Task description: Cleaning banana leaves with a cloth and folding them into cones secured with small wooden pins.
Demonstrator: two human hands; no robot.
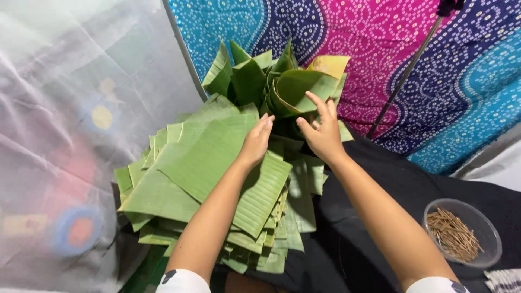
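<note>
A thick stack of flat green leaf pieces (190, 168) lies in front of me. Behind it stands a cluster of leaves folded into cones and cups (271, 81). My left hand (256, 142) rests flat on the top of the stack near its far edge, fingers together and pointing at the folded cluster. My right hand (321, 131) reaches to the folded leaf cups, its fingers spread and touching the rim of one green cup (298, 89). Neither hand has lifted anything.
A clear round bowl (488, 244) of thin brown sticks sits at the lower right on black cloth (380, 190). A dark rod (407, 70) leans across a patterned blue, pink and purple fabric at the back. Translucent plastic sheeting (70, 108) covers the left side.
</note>
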